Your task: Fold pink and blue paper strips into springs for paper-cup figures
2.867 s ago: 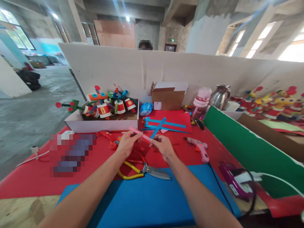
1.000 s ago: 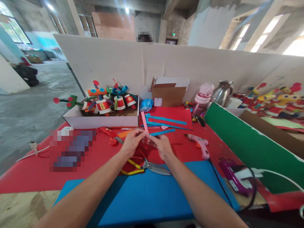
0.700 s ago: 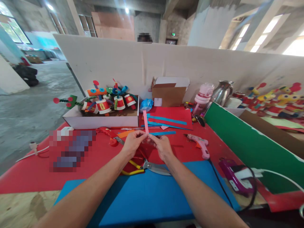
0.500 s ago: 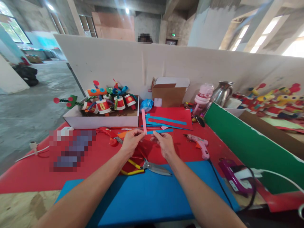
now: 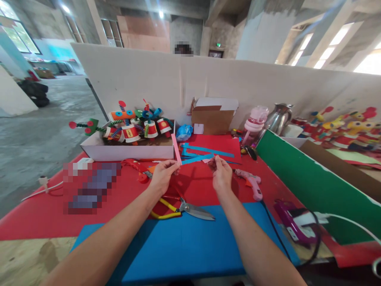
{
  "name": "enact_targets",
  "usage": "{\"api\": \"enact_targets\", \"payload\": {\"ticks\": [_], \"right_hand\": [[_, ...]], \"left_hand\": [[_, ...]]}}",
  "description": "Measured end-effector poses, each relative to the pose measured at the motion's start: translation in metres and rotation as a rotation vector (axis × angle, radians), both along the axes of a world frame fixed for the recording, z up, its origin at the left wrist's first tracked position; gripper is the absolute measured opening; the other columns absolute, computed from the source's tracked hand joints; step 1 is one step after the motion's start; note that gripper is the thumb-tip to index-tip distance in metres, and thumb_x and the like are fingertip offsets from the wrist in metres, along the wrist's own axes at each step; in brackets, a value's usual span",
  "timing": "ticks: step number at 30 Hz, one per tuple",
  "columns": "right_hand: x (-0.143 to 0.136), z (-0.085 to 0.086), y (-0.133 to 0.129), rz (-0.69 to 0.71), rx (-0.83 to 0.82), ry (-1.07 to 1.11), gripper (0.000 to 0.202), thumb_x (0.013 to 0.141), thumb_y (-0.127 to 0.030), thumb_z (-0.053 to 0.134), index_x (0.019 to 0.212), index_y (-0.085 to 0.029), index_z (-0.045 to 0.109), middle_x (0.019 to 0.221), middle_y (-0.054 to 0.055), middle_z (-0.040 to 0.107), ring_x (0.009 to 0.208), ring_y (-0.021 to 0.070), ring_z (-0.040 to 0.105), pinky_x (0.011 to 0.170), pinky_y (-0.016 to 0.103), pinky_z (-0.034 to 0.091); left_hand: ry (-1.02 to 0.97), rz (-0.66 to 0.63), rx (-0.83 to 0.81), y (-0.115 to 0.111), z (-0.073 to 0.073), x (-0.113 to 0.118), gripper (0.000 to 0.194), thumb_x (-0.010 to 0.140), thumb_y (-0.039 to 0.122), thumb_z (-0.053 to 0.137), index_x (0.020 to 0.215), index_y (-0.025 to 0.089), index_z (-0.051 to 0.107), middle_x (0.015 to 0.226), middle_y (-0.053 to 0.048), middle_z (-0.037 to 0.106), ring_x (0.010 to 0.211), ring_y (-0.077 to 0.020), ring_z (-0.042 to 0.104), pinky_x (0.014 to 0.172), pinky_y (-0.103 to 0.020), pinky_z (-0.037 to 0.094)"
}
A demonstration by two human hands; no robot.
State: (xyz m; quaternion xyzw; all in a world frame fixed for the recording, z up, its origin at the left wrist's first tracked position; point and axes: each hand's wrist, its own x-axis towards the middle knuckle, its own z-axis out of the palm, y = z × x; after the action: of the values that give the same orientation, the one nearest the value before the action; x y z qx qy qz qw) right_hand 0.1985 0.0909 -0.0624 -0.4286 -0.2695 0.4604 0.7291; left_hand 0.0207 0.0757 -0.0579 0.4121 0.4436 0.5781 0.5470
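Between my hands stretches a blue paper strip [image 5: 196, 158], its left end meeting a pink paper strip [image 5: 176, 147] that stands upward at an angle. My left hand [image 5: 164, 174] pinches the two strips where they meet. The far end of the blue strip is pinched in the fingers of my right hand [image 5: 222, 173]. Whether the strips are stuck together I cannot tell. More blue strips [image 5: 214, 151] lie on a red sheet [image 5: 205, 142] just behind. Below my hands rest large shears [image 5: 196, 211] with yellow handles.
A pink glue gun [image 5: 251, 183] lies to the right, its cord running past a purple power strip [image 5: 293, 222]. At the back left, a white box [image 5: 127, 152] holds several paper-cup figures [image 5: 130, 134]. A green-sided box [image 5: 300, 182] borders the right side. A pink bottle [image 5: 256, 121] stands behind.
My right hand has slid to the right and a little up, out to the blue strip's end. The blue strip now slants upward, and the pink one leans more to the left.
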Motion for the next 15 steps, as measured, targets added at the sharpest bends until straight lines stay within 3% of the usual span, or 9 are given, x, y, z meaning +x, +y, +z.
{"api": "enact_targets", "payload": {"ticks": [4, 6, 9, 15], "right_hand": [[-0.019, -0.005, -0.011, 0.399, -0.118, -0.017, 0.028, 0.053, -0.039, 0.08, 0.06, -0.018, 0.061, 0.063, 0.0, 0.066, 0.053, 0.0107, 0.057, 0.064, 0.029, 0.053], [-0.029, -0.006, -0.018, 0.532, -0.135, 0.016, 0.029, 0.051, -0.037, 0.082, 0.062, -0.017, 0.064, 0.064, 0.001, 0.067, 0.055, 0.0104, 0.058, 0.064, 0.028, 0.052], [-0.038, -0.004, -0.024, 0.607, -0.128, 0.075, 0.032, 0.049, -0.037, 0.083, 0.068, -0.017, 0.067, 0.064, 0.0, 0.067, 0.057, 0.0102, 0.059, 0.065, 0.026, 0.051], [-0.038, -0.003, -0.026, 0.607, -0.125, 0.092, 0.034, 0.045, -0.035, 0.085, 0.067, -0.017, 0.068, 0.064, -0.001, 0.067, 0.057, 0.0101, 0.058, 0.068, 0.027, 0.051]], "left_hand": [[-0.049, -0.057, -0.003, -0.004, 0.001, 0.004, 0.026, 0.056, 0.036, 0.078, 0.06, 0.015, 0.063, 0.054, 0.002, 0.056, 0.05, -0.008, 0.046, 0.052, -0.023, 0.037], [-0.067, -0.077, -0.017, -0.006, 0.001, 0.006, 0.025, 0.055, 0.034, 0.078, 0.06, 0.015, 0.063, 0.054, 0.001, 0.057, 0.05, -0.0079, 0.047, 0.052, -0.022, 0.037], [-0.065, -0.089, -0.023, -0.006, -0.001, 0.007, 0.024, 0.056, 0.034, 0.078, 0.06, 0.014, 0.064, 0.055, 0.0, 0.06, 0.051, -0.0081, 0.048, 0.053, -0.022, 0.038], [0.038, -0.084, 0.018, -0.006, -0.002, 0.007, 0.025, 0.058, 0.036, 0.076, 0.058, 0.015, 0.063, 0.051, 0.001, 0.057, 0.049, -0.0086, 0.045, 0.051, -0.023, 0.035]]}}
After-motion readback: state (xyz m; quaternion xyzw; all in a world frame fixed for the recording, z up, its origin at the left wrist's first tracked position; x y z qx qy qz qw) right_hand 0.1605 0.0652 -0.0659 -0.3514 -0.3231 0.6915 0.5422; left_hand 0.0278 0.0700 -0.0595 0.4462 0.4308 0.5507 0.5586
